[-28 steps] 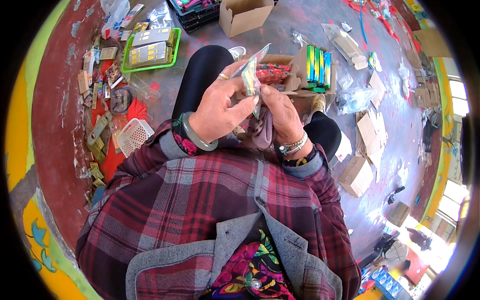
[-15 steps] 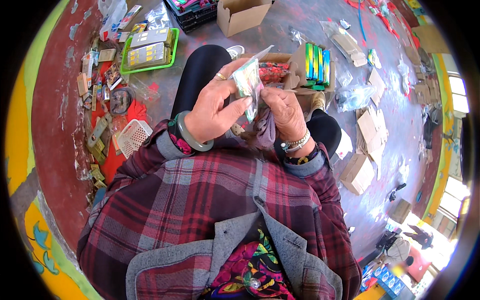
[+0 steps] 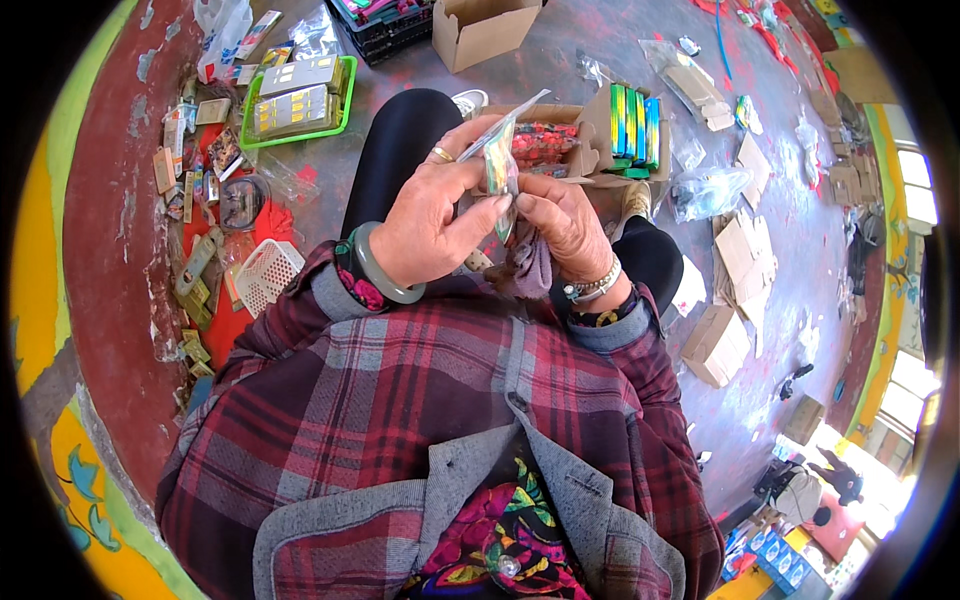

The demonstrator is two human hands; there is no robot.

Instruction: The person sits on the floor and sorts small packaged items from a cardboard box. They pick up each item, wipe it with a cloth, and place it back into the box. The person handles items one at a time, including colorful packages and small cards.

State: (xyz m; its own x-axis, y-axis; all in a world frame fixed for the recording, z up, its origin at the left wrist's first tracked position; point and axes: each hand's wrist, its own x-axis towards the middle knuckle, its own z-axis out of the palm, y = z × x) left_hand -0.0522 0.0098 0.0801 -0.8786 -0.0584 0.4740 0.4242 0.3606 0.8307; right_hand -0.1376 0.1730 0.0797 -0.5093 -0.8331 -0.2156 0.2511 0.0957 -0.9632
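Note:
Between both hands is a small clear plastic bag with something colourful, greenish and yellow, inside; its exact contents I cannot make out. My left hand grips it from the left, thumb on the front and fingers behind. From the right, my right hand pinches its edge between thumb and forefinger. A greyish-purple cloth hangs just under the right hand; whether the fingers hold it I cannot tell. Past the hands stands an open cardboard box with red packets in it.
Green, yellow and blue packs stand upright in a carton at the far right. A green tray with grey boxes sits far left, near a white perforated basket. Flattened cardboard and plastic wrapping litter the floor on the right.
The bag has turned more edge-on and looks narrower. My right hand has shifted slightly left, its thumb now nearer the left thumb. My left hand stays almost in place.

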